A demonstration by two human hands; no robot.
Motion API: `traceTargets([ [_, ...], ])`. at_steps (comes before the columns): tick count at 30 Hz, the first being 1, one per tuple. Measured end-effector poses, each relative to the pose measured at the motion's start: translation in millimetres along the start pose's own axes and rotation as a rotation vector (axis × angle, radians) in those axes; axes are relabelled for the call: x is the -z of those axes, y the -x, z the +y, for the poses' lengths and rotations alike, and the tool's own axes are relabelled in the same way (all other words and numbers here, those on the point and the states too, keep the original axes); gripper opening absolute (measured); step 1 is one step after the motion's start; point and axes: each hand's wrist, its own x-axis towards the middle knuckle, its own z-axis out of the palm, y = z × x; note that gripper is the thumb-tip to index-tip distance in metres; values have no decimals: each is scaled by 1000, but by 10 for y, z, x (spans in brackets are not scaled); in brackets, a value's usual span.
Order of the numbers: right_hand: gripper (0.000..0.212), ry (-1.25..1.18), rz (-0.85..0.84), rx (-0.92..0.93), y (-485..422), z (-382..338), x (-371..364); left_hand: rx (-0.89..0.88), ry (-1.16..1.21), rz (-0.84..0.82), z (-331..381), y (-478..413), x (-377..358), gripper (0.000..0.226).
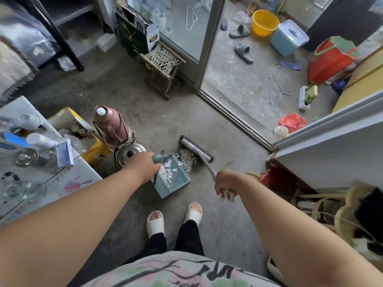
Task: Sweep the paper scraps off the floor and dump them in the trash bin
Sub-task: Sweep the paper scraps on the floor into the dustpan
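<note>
Presently: paper scraps (187, 159), featherlight, loose, apt to scatter; part lie in the dustpan (173, 183), part on the floor (228, 193) at its lip. Left hand (148, 165) grips the dustpan's upright handle; right hand (224, 183) closed round the broom (196, 149) handle.

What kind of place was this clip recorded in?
Probably a lived-in home, a room opening through a sliding glass door onto a balcony or utility area. A pink thermos flask and steel kettle stand on the concrete floor; grey slippers and a yellow plastic basin lie beyond.
</note>
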Motion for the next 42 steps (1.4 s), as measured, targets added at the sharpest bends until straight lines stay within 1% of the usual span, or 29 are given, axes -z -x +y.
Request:
traceTargets([
  [2,31,38,-23,72,67,-20,52,4,-1,9,17,0,10,22],
  [3,33,65,-29,106,127,-36,109,10,3,11,24,3,14,22],
  [5,29,88,-31,152,275,-59,307,13,5,9,49,0,19,22],
  [6,30,85,-26,165,351,-66,435,13,3,6,55,-5,22,22],
  [9,42,-71,-1,175,575,13,786,4,4,-12,83,-20,32,22],
  [10,42,-119,0,172,650,38,859,2,-1,-15,100,-18,37,22],
  [12,41,-140,4,180,719,44,920,5,-7,-7,131,-7,49,23],
  [15,31,-88,50,179,585,-68,811,13,-8,4,140,6,63,22],
  [17,18,-57,71,175,443,-164,585,9,0,3,110,4,60,21],
  [19,13,-68,51,148,303,-230,302,-4,-1,-4,55,-3,47,23],
  [21,13,-150,-12,105,241,-268,66,-12,2,-6,11,1,46,23],
  [23,12,-205,-31,121,251,-272,-32,-8,8,-13,-20,10,55,22],
  [26,18,-226,-39,143,372,-166,32,-1,13,-25,-27,29,58,20],
  [29,26,-390,-101,123,512,-33,166,10,6,-30,-33,56,59,19],
  [33,38,-423,-32,133,756,79,379,2,22,-24,-27,100,66,20],
  [35,41,-412,8,139,796,80,428,1,23,-17,-9,125,82,20],
  [40,22,-274,126,161,570,-80,158,0,-3,-9,10,158,67,20],
  [42,14,-300,83,135,444,-136,-62,4,-1,-15,6,161,59,21],
])
